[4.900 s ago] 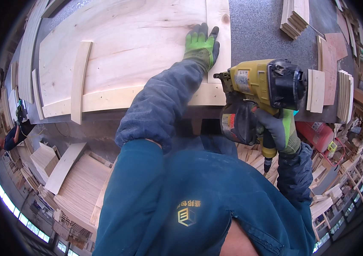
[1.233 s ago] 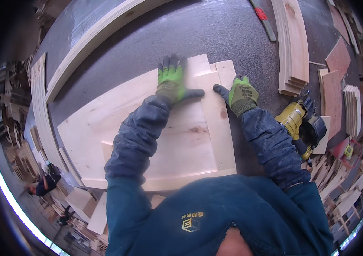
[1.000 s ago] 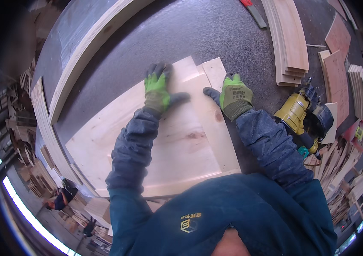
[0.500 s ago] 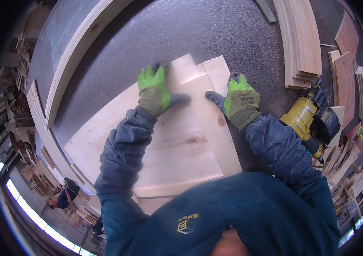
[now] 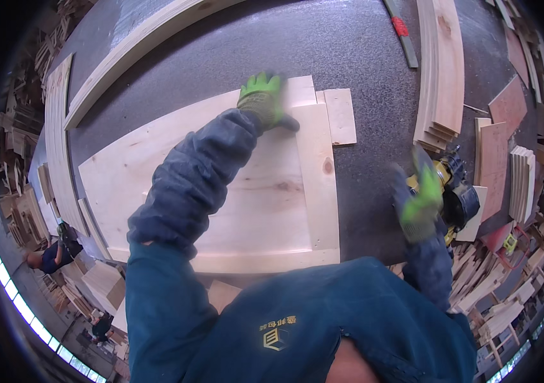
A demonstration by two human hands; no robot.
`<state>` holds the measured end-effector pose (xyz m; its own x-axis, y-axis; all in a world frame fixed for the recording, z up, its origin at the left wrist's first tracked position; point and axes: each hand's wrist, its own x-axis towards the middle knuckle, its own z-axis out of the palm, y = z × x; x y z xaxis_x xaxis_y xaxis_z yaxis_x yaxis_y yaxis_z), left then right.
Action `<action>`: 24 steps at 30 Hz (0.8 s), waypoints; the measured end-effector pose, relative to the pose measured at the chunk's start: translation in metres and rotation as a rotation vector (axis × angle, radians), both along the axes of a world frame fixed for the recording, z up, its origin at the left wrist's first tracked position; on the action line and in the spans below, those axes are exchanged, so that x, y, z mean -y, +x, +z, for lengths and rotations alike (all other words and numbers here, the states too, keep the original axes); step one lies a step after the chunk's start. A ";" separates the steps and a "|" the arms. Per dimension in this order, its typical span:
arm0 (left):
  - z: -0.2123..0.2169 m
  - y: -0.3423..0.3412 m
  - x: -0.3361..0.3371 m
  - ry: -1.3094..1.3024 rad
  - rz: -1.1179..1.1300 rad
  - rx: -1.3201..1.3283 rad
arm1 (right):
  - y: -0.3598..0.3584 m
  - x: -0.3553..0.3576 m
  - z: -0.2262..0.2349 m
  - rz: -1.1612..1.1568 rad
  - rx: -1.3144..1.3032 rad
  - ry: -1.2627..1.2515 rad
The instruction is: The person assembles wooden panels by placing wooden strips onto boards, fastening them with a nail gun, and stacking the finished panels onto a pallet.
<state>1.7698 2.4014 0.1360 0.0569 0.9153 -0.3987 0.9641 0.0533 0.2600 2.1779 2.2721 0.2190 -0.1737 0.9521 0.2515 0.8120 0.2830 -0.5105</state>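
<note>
Left hand (image 5: 263,101) lies open, flat on the wooden panel (image 5: 246,191); blurred right hand (image 5: 420,203), grip unclear, reaches the nail gun (image 5: 456,195).

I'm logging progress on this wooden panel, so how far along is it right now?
Done, by the look of it: the cross batten lies square along the panel at its right end. In hand: the left hand presses flat on the panel's far edge, while the right hand reaches the yellow nail gun on the bench. Left: no nail heads are visible on the batten, and a short offcut lies loose beside it.
</note>
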 end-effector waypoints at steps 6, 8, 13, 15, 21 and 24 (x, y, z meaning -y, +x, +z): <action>0.019 -0.015 0.068 0.049 -0.016 0.002 | 0.162 0.233 -0.020 -0.020 0.705 -0.185; 0.022 -0.033 0.099 0.039 -0.007 -0.001 | 0.161 0.269 -0.037 0.004 0.840 -0.255; 0.053 -0.058 0.146 0.006 -0.008 0.044 | 0.163 0.252 -0.082 -0.236 0.815 -0.367; 0.059 -0.067 0.157 0.001 -0.016 0.054 | 0.154 0.253 -0.072 -0.193 0.789 -0.346; 0.046 -0.115 0.181 -0.018 0.001 0.042 | 0.022 0.223 0.084 -0.094 0.300 -0.452; 0.033 -0.122 0.173 0.028 -0.013 0.049 | -0.019 0.208 0.123 -0.190 -0.099 -0.682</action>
